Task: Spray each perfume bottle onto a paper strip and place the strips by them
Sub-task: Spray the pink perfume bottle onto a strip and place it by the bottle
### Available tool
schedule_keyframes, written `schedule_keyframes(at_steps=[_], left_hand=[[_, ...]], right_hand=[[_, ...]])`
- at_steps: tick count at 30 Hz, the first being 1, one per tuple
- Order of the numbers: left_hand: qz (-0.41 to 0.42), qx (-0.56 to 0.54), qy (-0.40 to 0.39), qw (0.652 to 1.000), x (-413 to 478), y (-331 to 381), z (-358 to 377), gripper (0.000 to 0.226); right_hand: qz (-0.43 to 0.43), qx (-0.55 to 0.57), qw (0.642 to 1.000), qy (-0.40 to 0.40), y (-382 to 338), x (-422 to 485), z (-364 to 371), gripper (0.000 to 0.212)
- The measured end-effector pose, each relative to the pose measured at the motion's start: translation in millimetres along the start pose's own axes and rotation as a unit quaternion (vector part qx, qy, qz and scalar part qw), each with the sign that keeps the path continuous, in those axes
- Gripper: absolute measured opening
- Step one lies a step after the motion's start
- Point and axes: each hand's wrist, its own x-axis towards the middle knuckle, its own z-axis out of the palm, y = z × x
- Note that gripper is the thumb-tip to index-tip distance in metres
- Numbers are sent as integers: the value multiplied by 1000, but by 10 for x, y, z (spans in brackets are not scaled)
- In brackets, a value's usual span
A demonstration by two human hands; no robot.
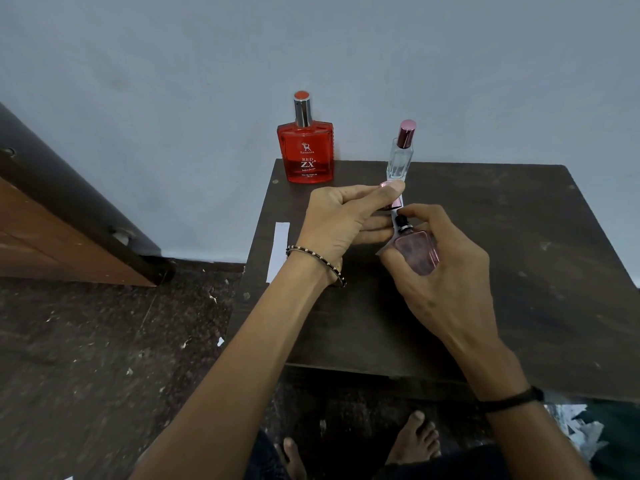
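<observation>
My right hand (446, 271) holds a square pink perfume bottle (417, 252) above the dark table (519, 258), its black nozzle bare and my index finger on top. My left hand (341, 220) pinches the bottle's pink cap (393, 199) just left of the nozzle. A paper strip (401, 199) lies under both hands, mostly hidden. A red bottle (306, 150) stands at the table's back left, with a white paper strip (278, 251) hanging over the left edge. A slim clear bottle with a pink cap (401, 154) stands at the back middle.
A pale wall rises right behind the bottles. A wooden door and dark frame (69, 216) stand at the left. My bare feet (412, 438) rest on the dark speckled floor, and torn paper scraps (571, 427) lie at the lower right.
</observation>
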Motion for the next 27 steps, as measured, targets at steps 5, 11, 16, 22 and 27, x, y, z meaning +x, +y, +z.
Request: schedule_keyframes(at_steps=[5, 11, 16, 22, 27], left_hand=[[-12, -10, -2, 1000, 6, -9, 2, 28], [-18, -27, -3, 999, 23, -26, -3, 27], [-10, -32, 4, 999, 49, -32, -18, 30], [-6, -20, 21, 1000, 98, -21, -71, 29], [-17, -5, 27, 999, 112, -6, -81, 33]], right_hand=[[-2, -2, 1000, -8, 18, -1, 2, 39], [-3, -6, 1000, 0, -2, -2, 13, 38], [30, 28, 999, 7, -34, -10, -31, 49], [192, 245, 950, 34, 19, 4, -140, 65], [256, 410, 874, 51, 22, 61, -188, 49]])
